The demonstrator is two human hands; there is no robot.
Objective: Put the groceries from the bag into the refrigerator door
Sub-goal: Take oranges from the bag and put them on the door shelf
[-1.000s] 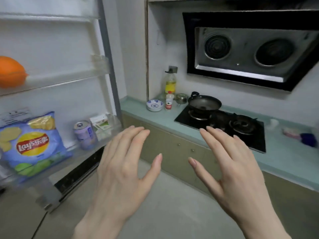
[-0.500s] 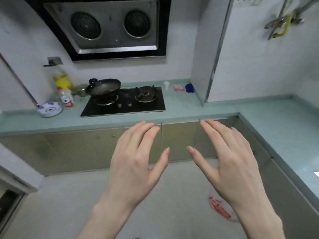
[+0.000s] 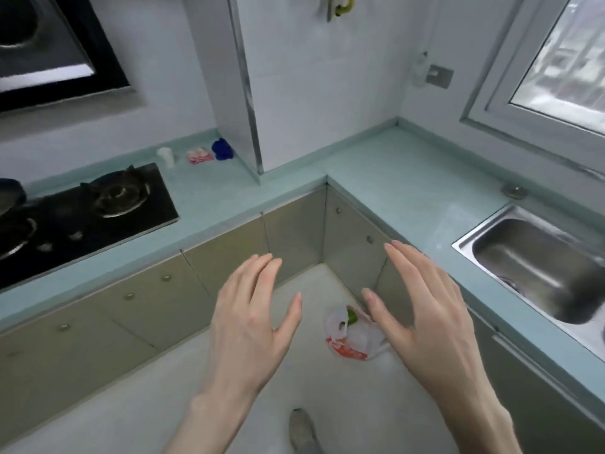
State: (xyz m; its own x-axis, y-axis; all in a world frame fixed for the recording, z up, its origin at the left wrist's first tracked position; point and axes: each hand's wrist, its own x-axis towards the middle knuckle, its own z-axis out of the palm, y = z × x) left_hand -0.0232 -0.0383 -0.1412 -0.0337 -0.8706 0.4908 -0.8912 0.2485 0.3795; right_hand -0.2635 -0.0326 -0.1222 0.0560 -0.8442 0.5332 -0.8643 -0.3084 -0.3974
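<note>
view swung right, bag (image 3: 355, 335) beneath empty hands (image 3: 337, 319)

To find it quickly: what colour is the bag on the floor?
White with red print, in the head view: bag.

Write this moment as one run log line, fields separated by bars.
left hand open, empty | right hand open, empty | plastic bag on floor by cabinet corner | fridge out of view

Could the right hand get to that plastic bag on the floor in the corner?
Probably yes. The right hand is open and empty, and hangs above the plastic bag, which lies on the bare floor by the cabinets. Nothing stands between them, though the person would likely have to bend down.
</note>
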